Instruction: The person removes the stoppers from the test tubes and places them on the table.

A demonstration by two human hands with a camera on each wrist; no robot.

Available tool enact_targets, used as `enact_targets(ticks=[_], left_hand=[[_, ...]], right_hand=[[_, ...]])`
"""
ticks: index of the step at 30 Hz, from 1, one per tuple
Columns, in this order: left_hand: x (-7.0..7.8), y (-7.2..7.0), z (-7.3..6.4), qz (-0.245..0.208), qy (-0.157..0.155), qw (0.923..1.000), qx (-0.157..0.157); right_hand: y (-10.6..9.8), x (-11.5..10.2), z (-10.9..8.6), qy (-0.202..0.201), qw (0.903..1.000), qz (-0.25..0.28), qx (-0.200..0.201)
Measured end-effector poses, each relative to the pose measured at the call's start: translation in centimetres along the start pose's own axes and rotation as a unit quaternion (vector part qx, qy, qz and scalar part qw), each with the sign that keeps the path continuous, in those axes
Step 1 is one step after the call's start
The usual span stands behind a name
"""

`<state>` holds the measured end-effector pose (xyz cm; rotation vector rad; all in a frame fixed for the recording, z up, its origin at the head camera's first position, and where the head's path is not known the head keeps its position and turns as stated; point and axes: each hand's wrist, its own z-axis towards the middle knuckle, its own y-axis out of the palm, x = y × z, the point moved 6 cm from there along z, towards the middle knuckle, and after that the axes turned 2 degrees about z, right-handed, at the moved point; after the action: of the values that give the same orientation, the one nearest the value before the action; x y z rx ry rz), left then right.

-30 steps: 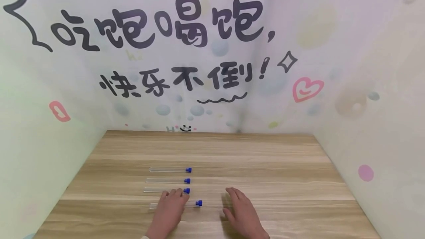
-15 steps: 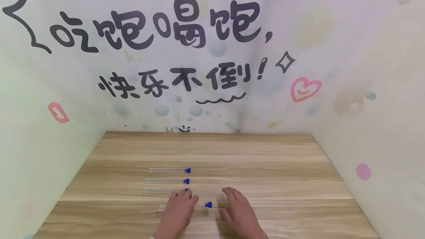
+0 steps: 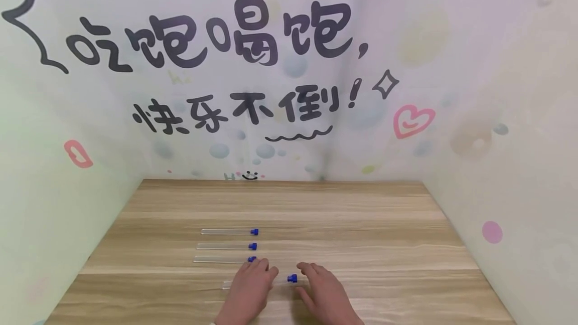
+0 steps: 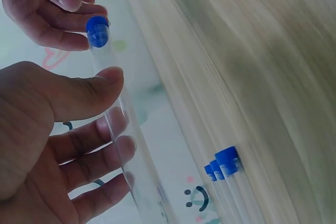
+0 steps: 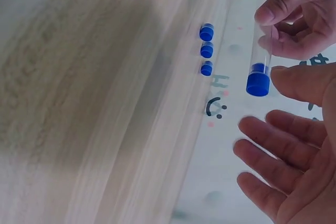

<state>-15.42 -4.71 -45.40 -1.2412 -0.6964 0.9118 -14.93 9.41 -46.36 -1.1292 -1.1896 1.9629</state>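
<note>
My left hand (image 3: 250, 287) pinches a clear test tube (image 4: 137, 145) with a blue cap (image 4: 98, 32), thumb on one side and fingers on the other. The capped end points right, between the fingers and thumb of my right hand (image 3: 327, 290). In the right wrist view, the right thumb (image 5: 296, 85) lies right at the capped end, while the other fingers (image 5: 273, 161) are spread and loosely bent. Three more test tubes with blue caps lie in parallel on the table; the nearest one (image 3: 221, 259) has its cap partly behind my left fingers.
The far tube (image 3: 226, 232) and the middle tube (image 3: 223, 247) lie left of centre on the wood-grain table (image 3: 384, 245). A white wall (image 3: 289, 159) with printed writing and doodles stands behind the table, and pale walls flank both sides.
My left hand has moved right with the test tube, bringing its blue cap to the right hand's fingers. The right hand has shifted only slightly, and the other tubes stay put.
</note>
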Motion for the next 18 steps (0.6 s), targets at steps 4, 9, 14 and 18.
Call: enact_targets(ticks=[4,9,14,18], left_hand=[[0.4,-0.3,0.1,-0.003,0.006,1.0,-0.002],[0.7,-0.6,0.2,-0.006,0.007,1.0,0.003],[1.1,-0.8,0.1,-0.006,0.011,0.9999,-0.004],[1.4,-0.9,0.1,-0.004,0.013,0.9998,-0.013]], right_hand=[[-0.2,-0.2,0.1,-0.001,0.9996,0.006,-0.027],[-0.5,-0.4,0.1,-0.003,0.9994,0.007,-0.034],[-0.8,-0.6,-0.1,-0.011,0.9995,0.012,-0.028],[-1.1,-0.7,-0.2,-0.017,0.9997,0.01,-0.017]])
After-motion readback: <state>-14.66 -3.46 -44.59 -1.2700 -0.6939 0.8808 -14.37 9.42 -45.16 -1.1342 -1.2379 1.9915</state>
